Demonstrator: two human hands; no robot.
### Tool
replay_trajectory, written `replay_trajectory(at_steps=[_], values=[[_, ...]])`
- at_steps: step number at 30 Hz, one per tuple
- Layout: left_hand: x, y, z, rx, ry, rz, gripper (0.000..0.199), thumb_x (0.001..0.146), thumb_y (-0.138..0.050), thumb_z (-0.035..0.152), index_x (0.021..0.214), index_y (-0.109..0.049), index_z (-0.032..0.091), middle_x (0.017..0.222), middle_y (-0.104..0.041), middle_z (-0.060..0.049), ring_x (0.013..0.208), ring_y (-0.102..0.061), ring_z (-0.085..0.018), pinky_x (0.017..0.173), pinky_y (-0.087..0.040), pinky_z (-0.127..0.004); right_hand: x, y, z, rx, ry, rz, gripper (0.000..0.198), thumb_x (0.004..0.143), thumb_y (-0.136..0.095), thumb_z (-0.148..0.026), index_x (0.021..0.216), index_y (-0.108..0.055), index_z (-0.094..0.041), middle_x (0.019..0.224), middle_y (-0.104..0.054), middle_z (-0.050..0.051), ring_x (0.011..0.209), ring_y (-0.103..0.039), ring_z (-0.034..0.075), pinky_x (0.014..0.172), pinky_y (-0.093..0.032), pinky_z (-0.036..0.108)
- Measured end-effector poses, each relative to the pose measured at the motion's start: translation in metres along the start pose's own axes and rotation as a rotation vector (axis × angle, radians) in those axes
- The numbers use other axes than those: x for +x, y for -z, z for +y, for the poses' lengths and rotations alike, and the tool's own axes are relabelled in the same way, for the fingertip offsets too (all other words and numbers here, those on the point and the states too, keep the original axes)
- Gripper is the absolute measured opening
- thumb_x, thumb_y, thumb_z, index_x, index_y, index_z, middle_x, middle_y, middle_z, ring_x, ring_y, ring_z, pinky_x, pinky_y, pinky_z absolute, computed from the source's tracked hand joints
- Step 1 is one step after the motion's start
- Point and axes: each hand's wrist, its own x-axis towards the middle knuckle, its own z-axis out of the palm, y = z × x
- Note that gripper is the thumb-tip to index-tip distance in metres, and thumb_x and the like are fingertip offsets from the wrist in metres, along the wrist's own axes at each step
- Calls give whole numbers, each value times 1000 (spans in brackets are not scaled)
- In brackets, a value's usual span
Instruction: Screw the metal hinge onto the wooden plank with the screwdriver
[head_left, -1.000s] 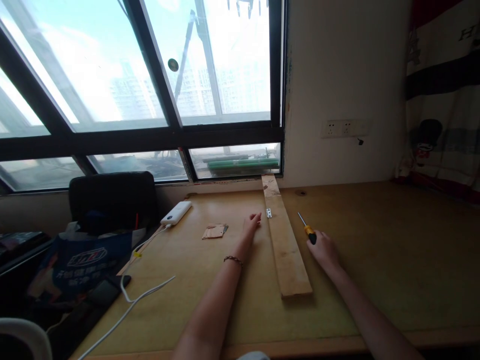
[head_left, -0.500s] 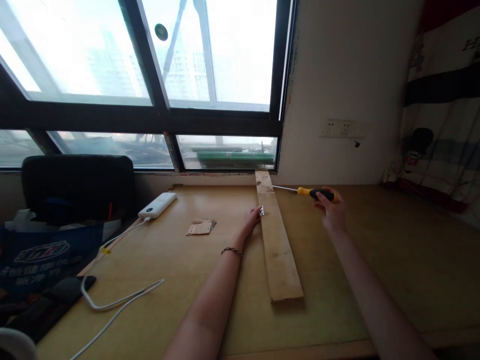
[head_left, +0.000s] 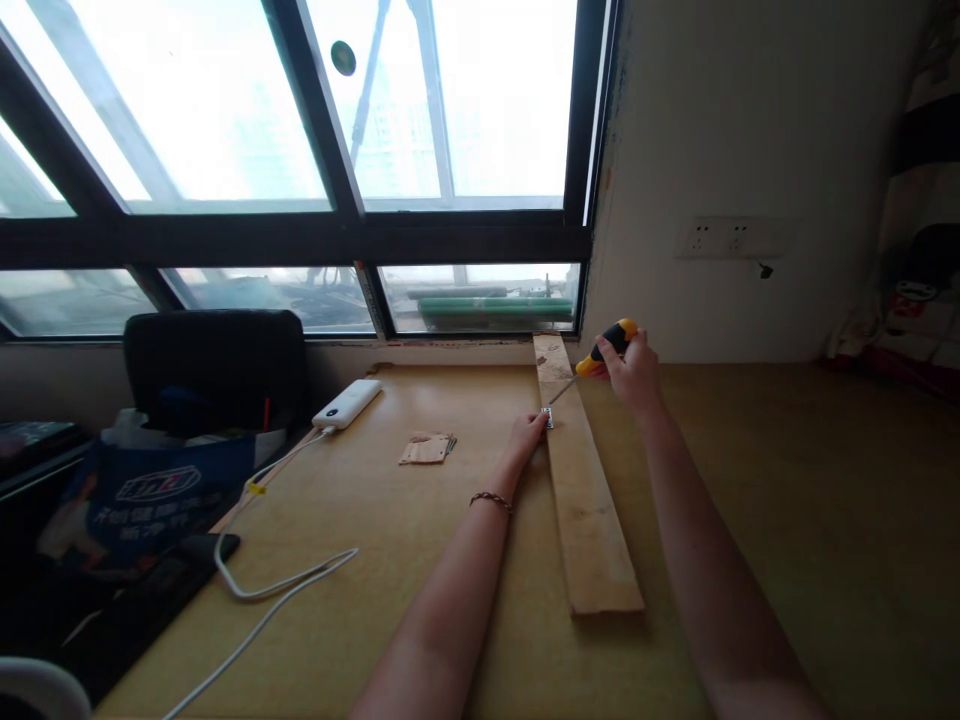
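Desk's right side: from the board (head_left: 589, 500) rightward I have a wide open stretch of desk (head_left: 795, 520), crossed above by my right forearm.
Back edge: wall (head_left: 720, 310) and window frame (head_left: 480, 240) stop me; the board's far end reaches there.
Metal plate (head_left: 548, 418): my left hand (head_left: 529, 432) blocks its left; the screwdriver (head_left: 600, 352) in my right hand (head_left: 632, 370) slants in from the right rear.
Middle left: a small tan piece (head_left: 424, 449) with screws (head_left: 451, 446), room around it.
Left edge: power bank (head_left: 347, 404) toward the back, cable (head_left: 281, 592) looping inward toward the front.
Cable to left forearm: open passage.
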Motion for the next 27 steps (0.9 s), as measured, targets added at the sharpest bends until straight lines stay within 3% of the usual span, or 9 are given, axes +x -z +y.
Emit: replay_trajectory(at_steps=[7, 13, 21, 27], values=[[2, -5, -5, -136, 39, -39, 29, 70, -53, 42, 64, -55, 13, 59, -56, -2, 56, -54, -12, 51, -43, -22, 3, -2, 8, -30, 25, -10, 47, 67, -59, -56, 91, -46, -18, 66, -60, 3, 61, -63, 21, 54, -50, 30], [2, -5, -7, -88, -9, -70, 32, 72, -49, 45, 60, -51, 14, 56, -54, 0, 54, -52, -11, 49, -39, -21, 0, -8, 8, -53, 11, -57, 46, 70, -58, -55, 94, -46, -18, 64, -61, 3, 48, -60, 19, 47, -49, 28], [0, -5, -5, -129, 2, -110, 32, 73, -49, 44, 64, -55, 14, 62, -58, -2, 60, -54, -13, 53, -39, -22, -3, -10, 3, -237, -11, -115, 45, 75, -51, -53, 99, -42, -15, 72, -63, 9, 52, -62, 22, 47, -49, 30], [1, -5, -6, -141, -7, -114, 30, 74, -49, 42, 63, -53, 14, 58, -54, 0, 55, -51, -11, 52, -39, -22, -8, -14, -3, -193, 2, -179, 47, 75, -53, -51, 104, -38, -17, 66, -60, 3, 49, -60, 18, 46, -47, 27]])
